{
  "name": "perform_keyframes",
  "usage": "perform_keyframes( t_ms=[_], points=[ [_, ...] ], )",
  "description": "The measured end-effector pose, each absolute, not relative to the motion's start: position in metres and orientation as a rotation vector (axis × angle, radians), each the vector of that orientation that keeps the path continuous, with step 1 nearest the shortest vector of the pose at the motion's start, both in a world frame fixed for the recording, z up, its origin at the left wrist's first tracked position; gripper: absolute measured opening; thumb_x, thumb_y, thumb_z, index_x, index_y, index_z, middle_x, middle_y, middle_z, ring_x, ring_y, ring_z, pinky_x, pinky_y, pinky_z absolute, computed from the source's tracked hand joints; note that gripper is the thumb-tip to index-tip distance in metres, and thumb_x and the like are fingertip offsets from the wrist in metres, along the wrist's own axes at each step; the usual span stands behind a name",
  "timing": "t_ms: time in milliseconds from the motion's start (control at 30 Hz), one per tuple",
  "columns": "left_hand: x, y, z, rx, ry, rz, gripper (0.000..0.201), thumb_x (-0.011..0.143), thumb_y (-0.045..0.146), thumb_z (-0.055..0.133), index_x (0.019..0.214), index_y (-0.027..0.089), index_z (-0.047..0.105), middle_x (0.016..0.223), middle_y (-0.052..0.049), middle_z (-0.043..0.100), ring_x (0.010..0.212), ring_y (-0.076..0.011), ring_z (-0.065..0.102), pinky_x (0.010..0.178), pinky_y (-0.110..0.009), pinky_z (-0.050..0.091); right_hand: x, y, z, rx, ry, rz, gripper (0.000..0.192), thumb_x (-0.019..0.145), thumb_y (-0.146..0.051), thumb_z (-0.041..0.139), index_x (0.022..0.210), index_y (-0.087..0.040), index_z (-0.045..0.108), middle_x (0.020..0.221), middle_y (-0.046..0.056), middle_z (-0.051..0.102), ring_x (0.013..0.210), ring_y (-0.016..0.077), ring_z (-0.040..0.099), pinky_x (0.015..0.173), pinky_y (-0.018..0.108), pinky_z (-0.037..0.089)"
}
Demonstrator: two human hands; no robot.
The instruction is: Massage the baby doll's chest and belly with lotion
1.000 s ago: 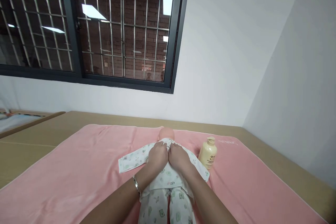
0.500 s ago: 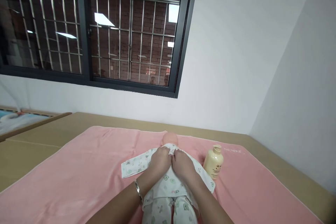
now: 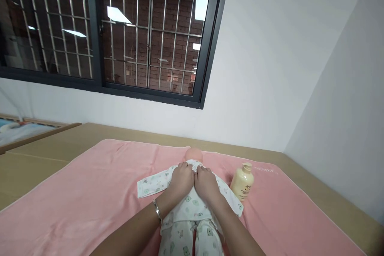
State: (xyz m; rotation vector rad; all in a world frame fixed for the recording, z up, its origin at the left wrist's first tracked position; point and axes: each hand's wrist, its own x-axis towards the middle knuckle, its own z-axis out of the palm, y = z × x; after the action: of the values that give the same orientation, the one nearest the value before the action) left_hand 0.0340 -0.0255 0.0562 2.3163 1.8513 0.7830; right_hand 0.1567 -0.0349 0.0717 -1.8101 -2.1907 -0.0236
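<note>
A baby doll lies on its back on a pink towel, head toward the wall. It wears a white printed romper with its sleeves spread out sideways. My left hand and my right hand rest side by side on the doll's chest. Both pinch the romper fabric just below the collar. A metal bracelet circles my left wrist. The doll's body is mostly hidden under my hands and the cloth.
A cream lotion bottle stands on the towel right of the doll's sleeve. The towel covers a tan mattress against white walls, in a corner at the right. A barred dark window is above.
My hands stay together on the doll's chest, fingers shifting slightly at the collar. The view moved a little, mostly to the right and then slightly down.
</note>
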Motion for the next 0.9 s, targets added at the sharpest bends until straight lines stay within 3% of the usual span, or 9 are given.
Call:
perform_keyframes(
  t_ms=[400,667,900],
  points=[
    [0.034,-0.018,0.050,2.214,1.991,0.724,0.030,0.095,0.030,0.038,0.110,0.019,0.062,0.115,-0.011,0.064,0.112,-0.0272,0.055,0.094,-0.039,0.040,0.165,-0.025,0.070,-1.838,-2.177,0.036,0.042,0.098,-0.042,0.033,0.121,-0.017,0.058,0.129,0.013,0.061,0.116,0.0293,0.049,0.090,0.038,0.036],
    [0.038,-0.026,0.051,2.163,2.084,0.760,0.032,0.096,0.030,0.037,0.113,0.017,0.061,0.114,-0.011,0.065,0.110,-0.0290,0.055,0.095,-0.042,0.040,0.163,-0.025,0.065,-1.900,-2.124,-0.030,0.043,0.096,-0.046,0.032,0.119,-0.021,0.059,0.126,0.013,0.062,0.116,0.0316,0.049,0.092,0.046,0.034],
    [0.035,-0.019,0.040,2.219,2.007,0.866,0.029,0.094,0.030,0.042,0.108,0.017,0.063,0.109,-0.012,0.066,0.107,-0.0282,0.057,0.094,-0.041,0.041,0.168,-0.020,0.062,-1.795,-2.205,-0.017,0.042,0.097,-0.041,0.034,0.118,-0.016,0.059,0.123,0.016,0.063,0.113,0.0289,0.053,0.091,0.038,0.036]
  ],
)
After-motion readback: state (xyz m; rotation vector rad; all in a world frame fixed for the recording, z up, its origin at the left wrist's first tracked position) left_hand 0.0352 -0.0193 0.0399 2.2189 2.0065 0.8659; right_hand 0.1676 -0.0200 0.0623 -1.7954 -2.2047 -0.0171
